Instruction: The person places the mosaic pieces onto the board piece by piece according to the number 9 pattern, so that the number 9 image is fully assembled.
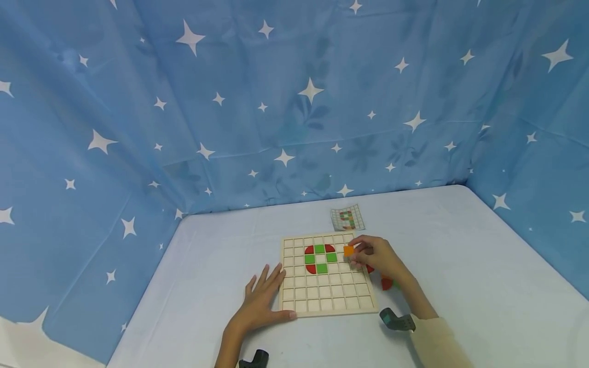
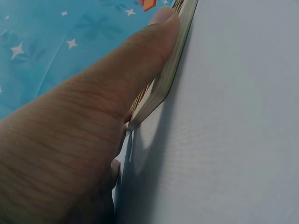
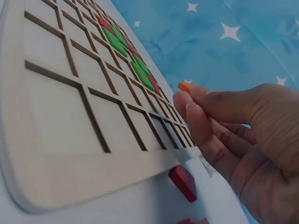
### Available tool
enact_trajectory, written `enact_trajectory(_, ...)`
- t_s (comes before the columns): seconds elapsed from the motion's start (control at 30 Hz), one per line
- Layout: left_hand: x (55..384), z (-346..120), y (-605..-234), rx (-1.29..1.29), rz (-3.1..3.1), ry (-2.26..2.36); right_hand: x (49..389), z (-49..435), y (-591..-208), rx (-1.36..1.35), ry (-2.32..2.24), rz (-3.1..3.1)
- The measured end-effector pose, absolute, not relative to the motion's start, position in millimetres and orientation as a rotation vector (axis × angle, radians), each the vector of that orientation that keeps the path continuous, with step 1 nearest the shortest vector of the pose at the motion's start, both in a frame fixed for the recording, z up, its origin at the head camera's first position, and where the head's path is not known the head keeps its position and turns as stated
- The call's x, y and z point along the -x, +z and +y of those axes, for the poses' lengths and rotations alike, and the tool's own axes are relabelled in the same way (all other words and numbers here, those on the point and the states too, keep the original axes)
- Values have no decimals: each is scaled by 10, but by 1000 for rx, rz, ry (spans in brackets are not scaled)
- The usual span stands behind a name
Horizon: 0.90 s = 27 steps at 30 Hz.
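Note:
A square wooden grid board [image 1: 325,292] lies on the white table. Green squares [image 1: 321,268] and red quarter-round pieces [image 1: 311,269] form a ring in its upper left part. My right hand [image 1: 375,257] pinches an orange square tile [image 1: 348,251] between thumb and fingertips, above the board's right side. In the right wrist view the orange tile [image 3: 185,87] is mostly covered by the fingers. My left hand [image 1: 263,302] rests with spread fingers at the board's left edge, its thumb [image 2: 161,35] on the near left corner.
Behind the board lies a small pattern card [image 1: 347,219] showing a coloured grid design. Red pieces [image 1: 386,283] and a bit of green lie on the table right of the board, partly under my right arm. A blue star-patterned curtain [image 1: 294,117] encloses the table.

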<state>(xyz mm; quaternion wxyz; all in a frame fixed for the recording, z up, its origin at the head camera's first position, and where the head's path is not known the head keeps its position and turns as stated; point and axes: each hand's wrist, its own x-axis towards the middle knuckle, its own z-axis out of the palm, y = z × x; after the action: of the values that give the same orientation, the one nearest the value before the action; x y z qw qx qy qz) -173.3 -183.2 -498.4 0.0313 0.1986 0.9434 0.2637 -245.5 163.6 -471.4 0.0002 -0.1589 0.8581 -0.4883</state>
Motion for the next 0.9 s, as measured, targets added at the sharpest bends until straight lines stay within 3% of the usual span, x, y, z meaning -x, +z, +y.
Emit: enact_trajectory(0.9,1754,-1846,-5024,-629,2904,806,2428,1298,-4879,730,-1280,2799)
